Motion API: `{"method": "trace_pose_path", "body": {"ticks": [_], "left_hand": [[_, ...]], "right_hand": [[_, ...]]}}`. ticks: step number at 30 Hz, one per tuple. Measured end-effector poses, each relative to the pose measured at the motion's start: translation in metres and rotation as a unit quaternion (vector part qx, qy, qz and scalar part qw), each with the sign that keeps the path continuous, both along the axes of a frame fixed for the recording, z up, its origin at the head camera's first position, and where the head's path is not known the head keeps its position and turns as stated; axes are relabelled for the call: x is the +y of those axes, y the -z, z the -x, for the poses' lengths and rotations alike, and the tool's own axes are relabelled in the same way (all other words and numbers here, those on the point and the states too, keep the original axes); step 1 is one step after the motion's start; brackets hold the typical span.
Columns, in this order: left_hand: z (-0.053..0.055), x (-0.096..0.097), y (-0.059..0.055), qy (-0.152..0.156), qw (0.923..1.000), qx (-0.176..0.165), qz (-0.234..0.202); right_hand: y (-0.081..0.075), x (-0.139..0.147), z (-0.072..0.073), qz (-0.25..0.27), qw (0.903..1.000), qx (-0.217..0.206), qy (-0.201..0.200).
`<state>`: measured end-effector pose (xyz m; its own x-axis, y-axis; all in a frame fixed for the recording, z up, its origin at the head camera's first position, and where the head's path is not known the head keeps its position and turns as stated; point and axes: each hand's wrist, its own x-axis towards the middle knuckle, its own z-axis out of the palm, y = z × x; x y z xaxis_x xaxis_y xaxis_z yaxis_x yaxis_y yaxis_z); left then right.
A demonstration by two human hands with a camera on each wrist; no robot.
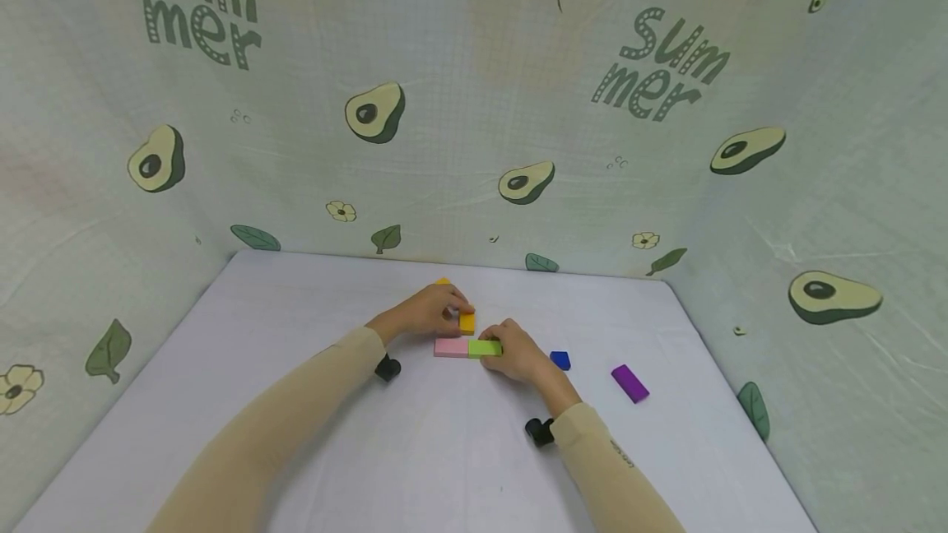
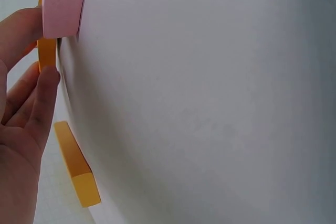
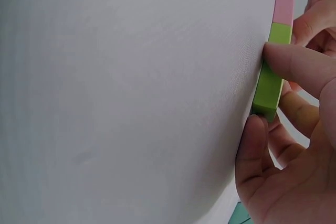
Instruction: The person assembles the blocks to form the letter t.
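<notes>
In the head view a pink block and a green block lie end to end on the white table. My left hand pinches an orange block just behind them, with thumb and fingers on either side. A second orange block lies partly hidden behind that hand; the left wrist view shows this orange block apart from the fingers. My right hand holds the green block at its right part, thumb on the near side and a fingertip at its end.
A blue block lies right of my right hand, and a purple block farther right. Printed cloth hangs behind the table and along both sides. A small black device is at my right wrist.
</notes>
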<state>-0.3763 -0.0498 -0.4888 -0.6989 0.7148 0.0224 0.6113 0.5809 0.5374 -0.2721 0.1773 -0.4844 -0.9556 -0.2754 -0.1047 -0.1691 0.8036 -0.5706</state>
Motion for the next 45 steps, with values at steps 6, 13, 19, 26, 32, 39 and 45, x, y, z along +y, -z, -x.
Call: {"method": "trace_pose_path", "body": {"ticks": [6, 13, 19, 26, 32, 39, 45], "left_hand": [[-0.0010, -0.0001, -0.0007, 0.008, 1.0000, 0.000, 0.000], [-0.0006, -0.0008, -0.0007, 0.016, 0.9999, 0.004, -0.005], [0.0016, -0.0013, 0.0016, 0.022, 0.9997, 0.009, -0.005], [0.0019, -0.0029, 0.0021, 0.025, 0.9996, -0.008, -0.009], [0.0026, -0.0040, 0.0010, 0.031, 0.9992, -0.019, -0.018], [0.0022, -0.0020, 0.0020, 0.013, 0.9992, -0.028, -0.026], [0.0005, 0.0018, 0.0036, -0.003, 0.9999, 0.008, -0.012]], "right_hand": [[-0.0005, 0.0006, -0.0006, -0.002, 1.0000, 0.001, -0.003], [-0.0005, 0.0007, -0.0013, -0.002, 1.0000, -0.002, 0.002], [-0.0005, -0.0003, -0.0013, -0.002, 1.0000, -0.005, 0.003], [-0.0019, -0.0008, -0.0021, -0.003, 1.0000, -0.007, 0.005], [-0.0015, -0.0002, -0.0016, -0.001, 1.0000, 0.000, 0.000], [-0.0013, 0.0005, -0.0024, 0.002, 1.0000, 0.000, -0.004], [-0.0002, -0.0001, -0.0013, 0.001, 1.0000, 0.002, -0.001]]}}
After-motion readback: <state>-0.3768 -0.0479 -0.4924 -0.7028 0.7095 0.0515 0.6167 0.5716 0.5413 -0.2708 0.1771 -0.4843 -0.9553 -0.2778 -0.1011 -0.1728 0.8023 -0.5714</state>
